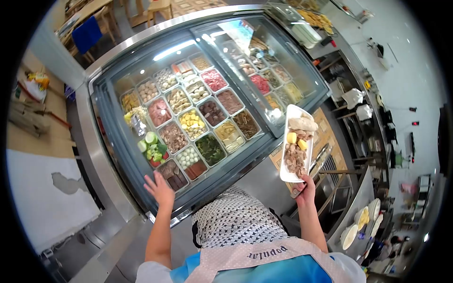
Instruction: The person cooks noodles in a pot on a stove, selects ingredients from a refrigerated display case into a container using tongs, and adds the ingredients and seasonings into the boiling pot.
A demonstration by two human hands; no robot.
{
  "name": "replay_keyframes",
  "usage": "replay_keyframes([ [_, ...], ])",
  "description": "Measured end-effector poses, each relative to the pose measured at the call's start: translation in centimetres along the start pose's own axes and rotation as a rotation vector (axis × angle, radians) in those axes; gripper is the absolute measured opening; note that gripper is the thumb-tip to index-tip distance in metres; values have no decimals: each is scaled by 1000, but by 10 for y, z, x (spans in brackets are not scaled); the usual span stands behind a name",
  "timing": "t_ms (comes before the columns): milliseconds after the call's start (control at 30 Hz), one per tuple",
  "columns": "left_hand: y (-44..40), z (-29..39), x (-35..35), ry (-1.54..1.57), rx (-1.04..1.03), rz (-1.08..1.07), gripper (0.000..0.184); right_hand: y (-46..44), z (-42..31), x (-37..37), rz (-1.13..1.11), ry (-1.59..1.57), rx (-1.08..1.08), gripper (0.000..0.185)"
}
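My left hand (159,189) is open with spread fingers, over the near left edge of a glass-topped display chiller (207,186). Closest to it, inside the chiller, is a container of dark brown slabs (173,175). My right hand (306,189) grips the lower end of a white tray (293,112) and also metal tongs (322,158), which lie along the tray's right side. On the tray are sliced meat (296,158), yellow pieces (292,138) and a long pale piece (303,124). The chiller's left section is uncovered or seen through glass; I cannot tell which.
Rows of containers in the chiller hold broccoli (155,153), greens (210,149), white balls (188,157), yellow pieces and red meat (213,79). Bowls (348,237) stand on a counter at right. Shelving (337,188) is beyond the tray. Wooden chairs (159,8) stand at the back.
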State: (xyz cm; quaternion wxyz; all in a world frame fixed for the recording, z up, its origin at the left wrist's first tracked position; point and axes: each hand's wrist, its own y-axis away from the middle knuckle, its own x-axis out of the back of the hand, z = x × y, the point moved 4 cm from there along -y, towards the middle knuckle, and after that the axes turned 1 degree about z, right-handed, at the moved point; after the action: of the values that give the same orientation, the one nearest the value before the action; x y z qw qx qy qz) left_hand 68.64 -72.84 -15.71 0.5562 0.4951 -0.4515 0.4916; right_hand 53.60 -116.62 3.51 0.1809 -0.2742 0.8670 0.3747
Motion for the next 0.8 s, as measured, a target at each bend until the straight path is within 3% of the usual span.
replay_keyframes([
  [300, 11, -35, 20, -22, 228, -228, 73, -4, -29, 11, -12, 41, 52, 8],
  [500, 15, -39, 13, -154, 299, -275, 74, -23, -87, 74, 65, -53, 82, 14],
  [600, 10, -23, 20, -263, 469, -363, 74, -46, -129, 124, 141, -51, 122, 14],
  [667, 7, 48, 53, -263, 778, -265, 71, -62, -156, 164, 175, -49, 117, 14],
  [733, -24, 98, 30, 164, 250, -28, 67, -79, -190, 196, 188, -38, 158, 14],
  [767, -34, 162, 23, 365, 21, 35, 58, -85, -211, 207, 215, -26, 183, 15],
  [800, -52, 197, -16, 699, -23, 30, 53, -87, -234, 213, 253, -9, 195, 15],
])
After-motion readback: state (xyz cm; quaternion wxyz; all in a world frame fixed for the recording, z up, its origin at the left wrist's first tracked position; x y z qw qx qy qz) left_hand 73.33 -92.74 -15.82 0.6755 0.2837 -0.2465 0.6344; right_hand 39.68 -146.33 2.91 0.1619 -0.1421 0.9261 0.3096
